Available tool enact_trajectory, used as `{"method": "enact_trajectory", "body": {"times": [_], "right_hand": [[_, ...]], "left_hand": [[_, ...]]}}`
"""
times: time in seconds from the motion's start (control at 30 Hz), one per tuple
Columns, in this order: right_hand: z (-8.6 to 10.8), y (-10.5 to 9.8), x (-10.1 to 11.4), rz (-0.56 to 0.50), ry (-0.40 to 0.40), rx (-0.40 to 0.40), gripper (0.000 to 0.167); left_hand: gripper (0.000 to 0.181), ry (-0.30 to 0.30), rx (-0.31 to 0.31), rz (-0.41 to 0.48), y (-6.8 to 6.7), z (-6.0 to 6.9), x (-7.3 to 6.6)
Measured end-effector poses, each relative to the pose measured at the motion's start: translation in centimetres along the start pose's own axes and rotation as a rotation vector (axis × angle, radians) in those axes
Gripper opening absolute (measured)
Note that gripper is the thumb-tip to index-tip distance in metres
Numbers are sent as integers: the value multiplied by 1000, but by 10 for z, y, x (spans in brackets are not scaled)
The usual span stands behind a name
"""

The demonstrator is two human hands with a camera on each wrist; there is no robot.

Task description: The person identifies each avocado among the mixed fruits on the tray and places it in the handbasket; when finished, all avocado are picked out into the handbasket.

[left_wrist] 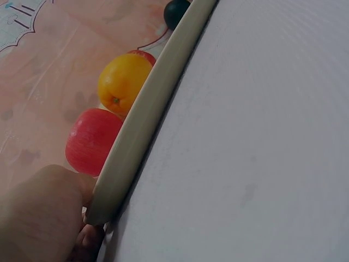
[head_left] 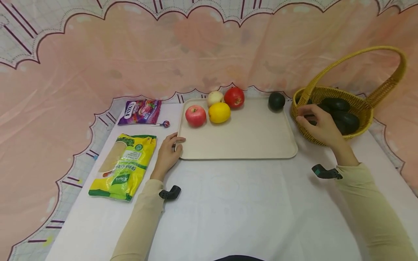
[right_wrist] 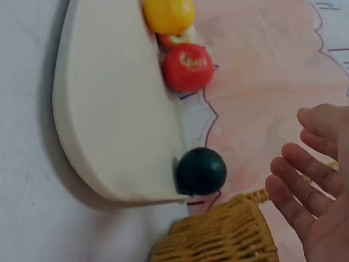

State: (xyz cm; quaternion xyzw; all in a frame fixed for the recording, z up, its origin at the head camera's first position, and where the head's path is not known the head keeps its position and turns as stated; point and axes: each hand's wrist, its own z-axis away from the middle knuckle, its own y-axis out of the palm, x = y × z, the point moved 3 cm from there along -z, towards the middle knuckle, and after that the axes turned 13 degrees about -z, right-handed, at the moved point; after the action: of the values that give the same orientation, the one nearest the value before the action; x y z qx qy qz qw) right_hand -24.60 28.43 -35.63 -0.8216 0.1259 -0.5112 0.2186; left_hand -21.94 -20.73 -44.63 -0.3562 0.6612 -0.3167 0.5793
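My left hand (head_left: 168, 152) grips the near left corner of a cream tray (head_left: 241, 141), thumb on one side of its rim and fingers on the other. On the tray are a pink-red apple (head_left: 195, 116), a yellow lemon-like fruit (head_left: 220, 112), a pale round fruit (head_left: 215, 98), a red pomegranate-like fruit (head_left: 234, 97) and a dark green round fruit (head_left: 276, 101). My right hand (head_left: 318, 123) hovers at the left side of a yellow wicker basket (head_left: 367, 116), holding nothing. Its fingers are loosely bent in the right wrist view. Several dark green avocado-like fruits (head_left: 346, 121) lie in the basket.
Left of the tray lie a purple candy bag (head_left: 140, 112), a lollipop (head_left: 166, 124) and a yellow-green Knorr packet (head_left: 124, 166). The basket's tall handle (head_left: 356, 52) arches above it. A peach patterned cloth (head_left: 147, 58) hangs behind the white table (head_left: 228, 206).
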Motion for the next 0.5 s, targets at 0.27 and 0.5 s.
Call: {"method": "enact_trajectory", "body": {"times": [0.27,0.5], "right_hand": [[-12,20,-6,-8,65,18,39],[-28,35,-13,-42,73,-31,39]], "left_hand": [[26,6,-9,3,0,-1,-1],[26,4,-8,-4,0,-2,0]]}}
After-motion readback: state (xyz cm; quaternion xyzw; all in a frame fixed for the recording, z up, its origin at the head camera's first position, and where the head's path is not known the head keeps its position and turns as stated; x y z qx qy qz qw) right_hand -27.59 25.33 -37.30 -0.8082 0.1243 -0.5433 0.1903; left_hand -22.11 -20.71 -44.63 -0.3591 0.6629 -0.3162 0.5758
